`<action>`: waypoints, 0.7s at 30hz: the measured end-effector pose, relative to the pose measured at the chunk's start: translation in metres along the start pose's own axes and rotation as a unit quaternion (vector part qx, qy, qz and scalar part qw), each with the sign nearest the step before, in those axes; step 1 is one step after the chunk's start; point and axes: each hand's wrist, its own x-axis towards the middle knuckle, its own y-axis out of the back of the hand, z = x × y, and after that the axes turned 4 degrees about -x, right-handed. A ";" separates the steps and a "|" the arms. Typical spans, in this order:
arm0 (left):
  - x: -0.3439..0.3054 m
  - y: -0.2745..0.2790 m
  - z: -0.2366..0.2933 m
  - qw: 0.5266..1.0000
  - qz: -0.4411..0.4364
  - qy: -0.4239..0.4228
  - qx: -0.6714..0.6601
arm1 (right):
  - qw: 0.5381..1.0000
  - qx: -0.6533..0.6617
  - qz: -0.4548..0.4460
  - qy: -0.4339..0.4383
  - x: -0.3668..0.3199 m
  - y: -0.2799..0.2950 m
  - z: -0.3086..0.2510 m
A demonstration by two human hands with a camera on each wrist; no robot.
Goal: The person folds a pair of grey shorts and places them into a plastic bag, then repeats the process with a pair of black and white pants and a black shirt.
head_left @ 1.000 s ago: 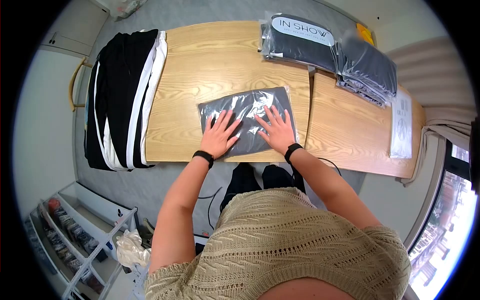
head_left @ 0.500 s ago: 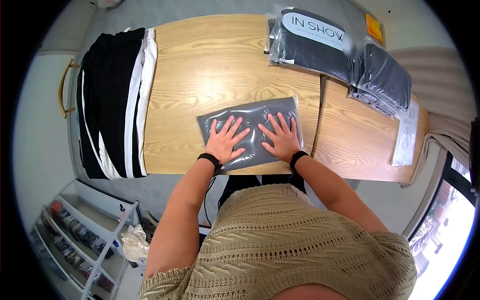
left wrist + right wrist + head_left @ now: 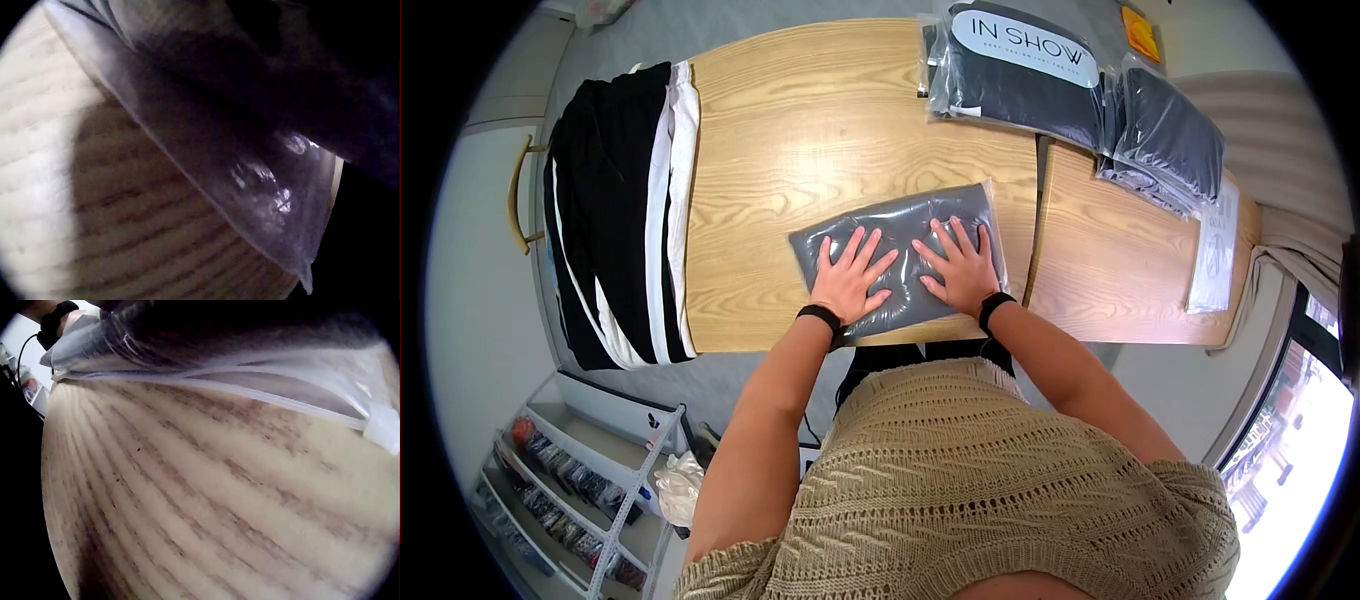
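A clear plastic zip bag point(image 3: 900, 215) with a folded dark grey garment inside lies slightly askew near the table's front edge. My left hand point(image 3: 847, 282) presses flat on its left half, fingers spread. On the right half rests my right hand point(image 3: 965, 275), likewise spread, the two thumbs pointing toward each other. The bag's film looks taut and puffed around the fingers. In the left wrist view a see-through corner of the bag point(image 3: 269, 219) lies over the wood. A white zip slider point(image 3: 382, 428) sits at one end of the bag's edge in the right wrist view.
Black and white garments point(image 3: 615, 210) are piled along the table's left end. Bagged dark garments, one labelled IN SHOW point(image 3: 1025, 45), stand at the back right. Flat clear packaging point(image 3: 1215, 250) lies on the right side table point(image 3: 1120, 270), beyond a narrow gap. A shelf rack point(image 3: 590, 480) stands lower left.
The bag's top has gone from wrinkled to smoother and more puffed. Both hands stay spread on it, with only slight shifts. The head view has moved a little.
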 end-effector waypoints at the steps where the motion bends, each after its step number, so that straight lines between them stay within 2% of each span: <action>1: -0.001 0.000 0.000 1.000 0.001 0.000 0.001 | 1.000 -0.001 0.002 0.000 0.000 -0.001 -0.001; 9: -0.008 0.009 0.008 0.999 0.033 -0.001 0.017 | 0.999 -0.025 0.045 0.012 -0.004 0.010 -0.008; 11: -0.010 0.012 0.012 0.999 0.036 0.006 0.009 | 0.998 -0.006 0.028 -0.050 -0.006 0.013 -0.023; 13: -0.012 0.011 0.020 0.999 0.045 -0.002 -0.015 | 0.999 0.004 0.039 -0.038 -0.003 0.007 -0.038; 16: -0.010 -0.002 0.021 0.999 0.041 0.034 0.001 | 0.998 0.013 0.054 -0.037 0.009 -0.008 -0.047; 21: -0.003 -0.012 0.013 0.999 0.034 0.035 -0.021 | 0.999 0.005 0.022 -0.043 0.017 -0.012 -0.046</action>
